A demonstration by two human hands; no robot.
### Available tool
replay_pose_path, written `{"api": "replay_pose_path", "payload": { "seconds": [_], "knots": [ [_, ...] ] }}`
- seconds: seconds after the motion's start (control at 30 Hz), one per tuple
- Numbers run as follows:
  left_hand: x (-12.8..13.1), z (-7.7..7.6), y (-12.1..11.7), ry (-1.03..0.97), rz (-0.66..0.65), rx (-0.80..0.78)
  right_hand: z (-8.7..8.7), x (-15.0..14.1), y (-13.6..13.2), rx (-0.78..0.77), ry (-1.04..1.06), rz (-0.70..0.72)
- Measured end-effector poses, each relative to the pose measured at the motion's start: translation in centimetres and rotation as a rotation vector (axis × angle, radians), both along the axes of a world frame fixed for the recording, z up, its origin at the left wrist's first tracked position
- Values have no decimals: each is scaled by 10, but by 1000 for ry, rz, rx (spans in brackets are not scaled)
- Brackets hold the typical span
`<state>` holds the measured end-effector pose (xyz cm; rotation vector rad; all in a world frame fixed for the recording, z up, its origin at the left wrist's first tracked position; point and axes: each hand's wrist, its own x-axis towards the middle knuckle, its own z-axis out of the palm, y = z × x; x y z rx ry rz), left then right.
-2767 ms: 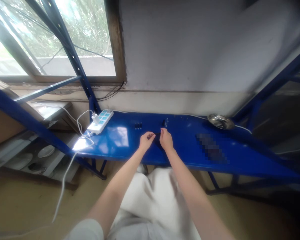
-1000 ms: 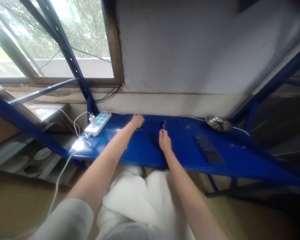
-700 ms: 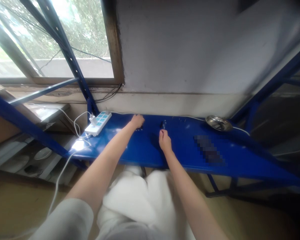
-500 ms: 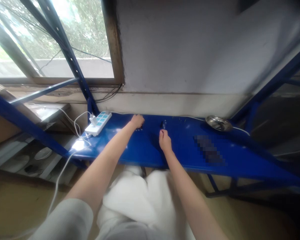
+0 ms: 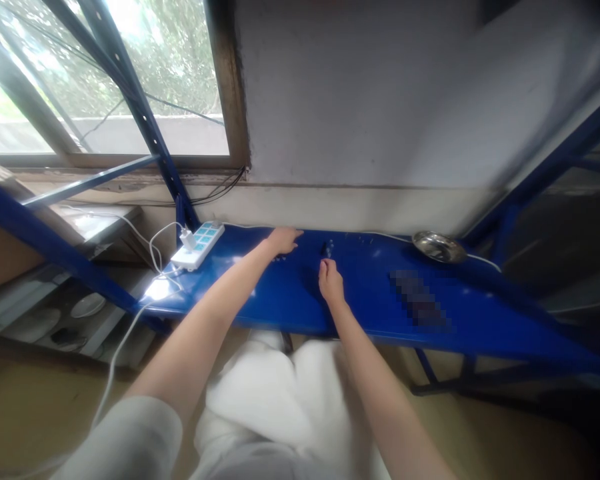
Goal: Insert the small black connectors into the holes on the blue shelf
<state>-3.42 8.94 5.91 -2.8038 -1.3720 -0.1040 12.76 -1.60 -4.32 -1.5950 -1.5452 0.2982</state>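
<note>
Left hand (image 5: 284, 239), thumb and fingers parted, is partly hiding small pieces (image 5: 280, 258) on the blue table (image 5: 280, 300); right hand (image 5: 332, 281) is sitting curled near a dark piece (image 5: 324, 249), any contents hidden. Farther right, a metal dish (image 5: 437, 247) is lying.

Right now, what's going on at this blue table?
A person is working bare-handed at the blue table. The left hand reaches over a row of small pieces, thumb and a finger apart. The right hand is curled, just in front of some small dark and clear items; whether it holds anything can't be made out. A white power strip lies off to the left, a shiny metal dish to the right.
</note>
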Motion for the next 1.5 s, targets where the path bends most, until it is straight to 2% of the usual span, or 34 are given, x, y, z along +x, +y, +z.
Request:
{"api": "replay_pose_path", "payload": {
  "seconds": [0.2, 0.33, 0.43, 0.57, 0.73, 0.87, 1.0, 1.13, 1.3, 1.5],
  "knots": [
    [22, 12, -9, -51, -103, 17, 4, -2, -3, -17, 39, 8],
    [34, 12, -16, -49, -145, 11, 3, -1, -3, -16, 43, -2],
    [42, 4, -19, -36, -152, -7, 2, -1, -2, 4, 40, -15],
    [55, -17, -19, 7, -141, -37, 2, 0, -1, 11, 29, -62],
    [69, -45, -20, 50, -46, -45, 3, 1, 1, -8, 30, -158],
    [74, -59, -20, 26, 8, -71, 4, 1, 1, -35, 66, -163],
    [76, -63, -20, -5, 22, -75, 3, 3, 2, -36, 89, -158],
    [81, -61, -24, -100, 30, 11, 1, 3, 4, -17, 89, -183],
    [89, -55, -33, -191, 163, 35, -1, 3, 5, 3, 91, -212],
    [74, -60, -42, -312, 193, 10, -6, 6, 12, 98, -2, -255]
  ]
}}
